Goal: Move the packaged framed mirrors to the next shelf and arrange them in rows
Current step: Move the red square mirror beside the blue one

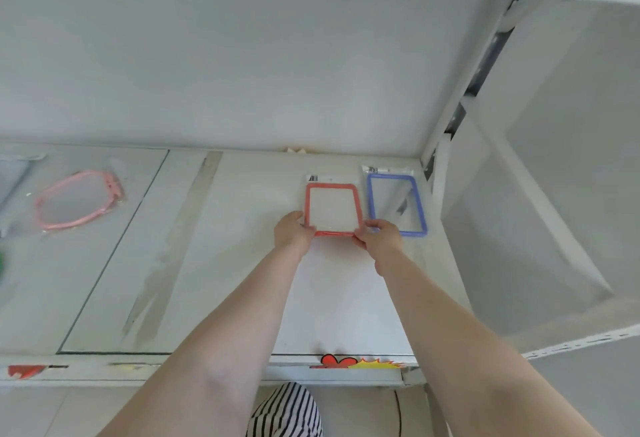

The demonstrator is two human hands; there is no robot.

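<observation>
On the white shelf [242,263] we see a red-framed mirror [332,210] just beside a blue-framed mirror [396,204]; a pink oval mirror [78,199] lies well apart. Our left hand [294,234] and right hand [381,241] each pinch the red one's near corners

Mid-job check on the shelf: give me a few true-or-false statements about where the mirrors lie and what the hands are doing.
1. Both hands hold the red-framed mirror at its near edge. True: left hand, right hand.
2. The blue-framed mirror lies left of the red one. False: it lies to its right.
3. The pink oval mirror lies far left on the shelf. True.
4. The blue-framed mirror is stacked on the red one. False: they lie side by side.
</observation>
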